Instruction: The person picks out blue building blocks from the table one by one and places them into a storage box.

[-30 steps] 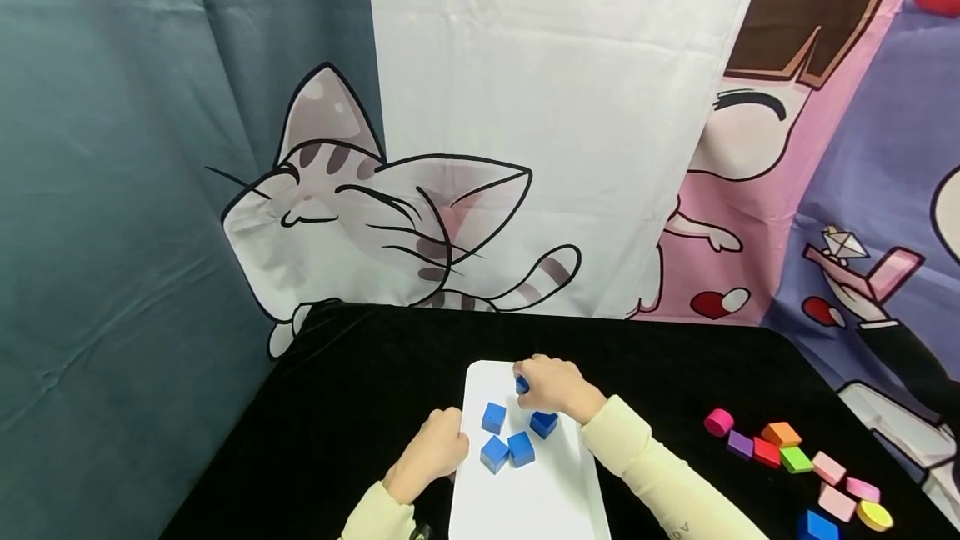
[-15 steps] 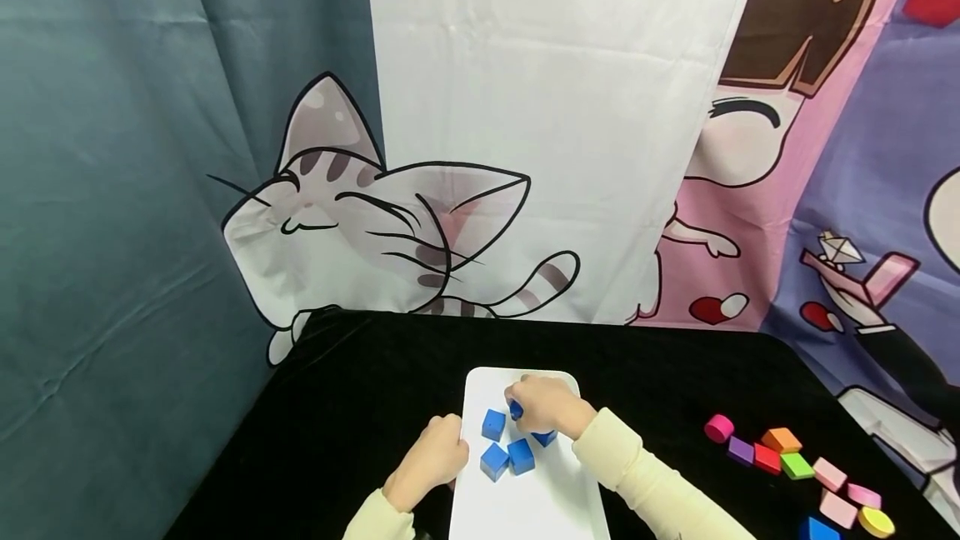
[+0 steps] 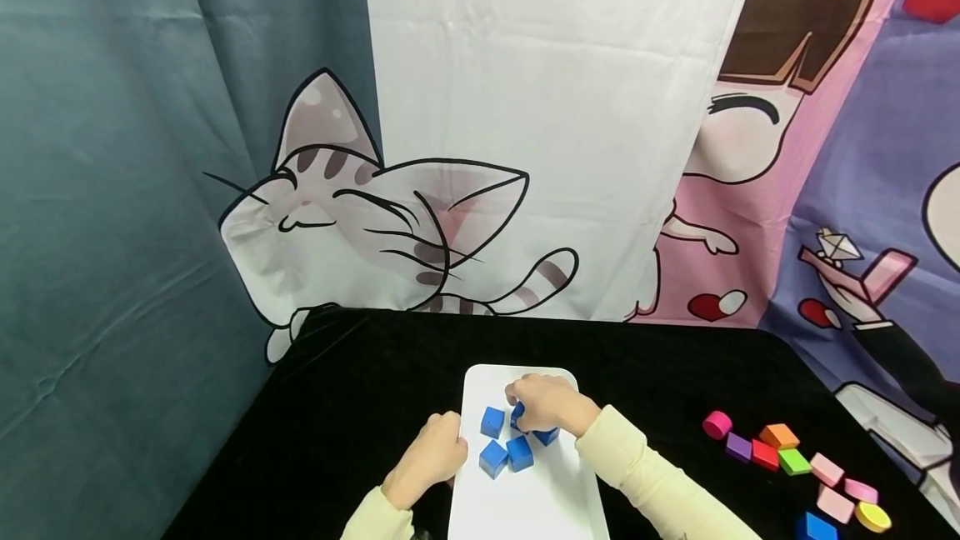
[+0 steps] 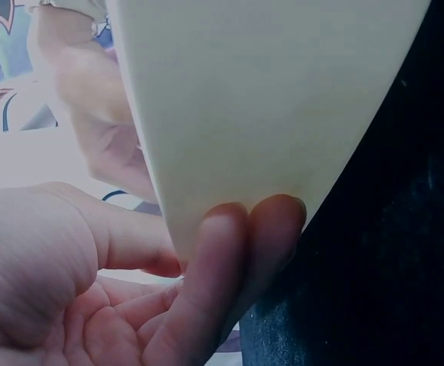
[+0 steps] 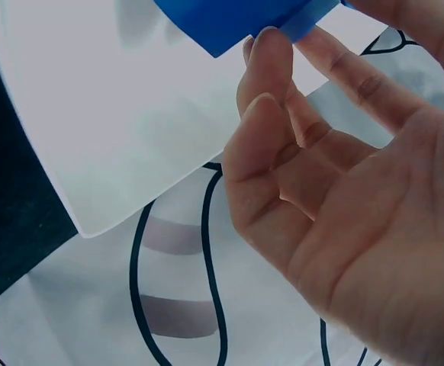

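A shallow white tray lies lengthwise in the head view. My left hand grips its left edge; in the left wrist view the thumb is on one side and the fingertips press the tray's flat underside. Over the tray's far half, my right hand pinches a blue cube, partly covered by the fingers. That cube shows at the top of the right wrist view, against the fingertips. Several other blue cubes rest in the tray close by, one of them partly under the right hand.
On the black cloth at the right lie several coloured blocks, among them an orange block, a green block, a yellow disc and a blue block. A printed curtain hangs behind the table.
My right hand has brought its blue cube from the tray's far end nearer, in among the other cubes. The left hand keeps its grip on the tray edge.
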The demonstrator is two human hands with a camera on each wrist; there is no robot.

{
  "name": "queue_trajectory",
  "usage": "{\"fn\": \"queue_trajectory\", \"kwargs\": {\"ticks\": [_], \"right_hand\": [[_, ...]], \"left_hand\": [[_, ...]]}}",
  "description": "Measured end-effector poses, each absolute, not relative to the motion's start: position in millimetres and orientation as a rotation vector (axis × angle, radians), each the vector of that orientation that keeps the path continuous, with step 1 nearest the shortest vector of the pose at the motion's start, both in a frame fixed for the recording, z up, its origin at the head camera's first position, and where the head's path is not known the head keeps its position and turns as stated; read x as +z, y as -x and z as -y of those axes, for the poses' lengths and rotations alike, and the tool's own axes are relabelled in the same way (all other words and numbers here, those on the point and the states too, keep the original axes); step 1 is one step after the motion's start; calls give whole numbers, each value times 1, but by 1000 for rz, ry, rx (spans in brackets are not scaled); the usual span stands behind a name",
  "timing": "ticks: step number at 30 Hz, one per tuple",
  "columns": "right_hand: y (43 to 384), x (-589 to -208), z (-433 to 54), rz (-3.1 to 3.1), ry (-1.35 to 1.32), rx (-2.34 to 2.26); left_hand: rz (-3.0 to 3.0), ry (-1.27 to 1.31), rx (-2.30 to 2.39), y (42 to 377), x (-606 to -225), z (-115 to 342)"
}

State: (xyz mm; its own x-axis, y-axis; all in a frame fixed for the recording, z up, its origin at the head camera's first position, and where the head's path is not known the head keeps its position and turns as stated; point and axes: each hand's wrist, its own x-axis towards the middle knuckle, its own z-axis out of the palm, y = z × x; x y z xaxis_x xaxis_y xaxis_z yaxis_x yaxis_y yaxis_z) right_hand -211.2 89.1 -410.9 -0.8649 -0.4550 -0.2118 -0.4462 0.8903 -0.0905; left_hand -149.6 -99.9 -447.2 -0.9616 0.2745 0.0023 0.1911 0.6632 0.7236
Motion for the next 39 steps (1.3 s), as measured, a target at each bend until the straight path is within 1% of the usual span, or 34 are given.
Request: {"fn": "queue_trajectory", "kwargs": {"ticks": [8, 22, 31, 39], "right_hand": [[214, -403, -99, -2847, 715, -91], [221, -389, -144, -2933, 539, -237], [223, -388, -200, -3025, 462, -267], [208, -397, -260, -3001, 319, -297]], "left_hand": [[-2764, -375, 1203, 150, -447, 100], [-2756, -358, 1190, 151, -447, 99], [-2741, -368, 1198, 151, -446, 100], [-2728, -373, 1202, 152, -447, 101]]}}
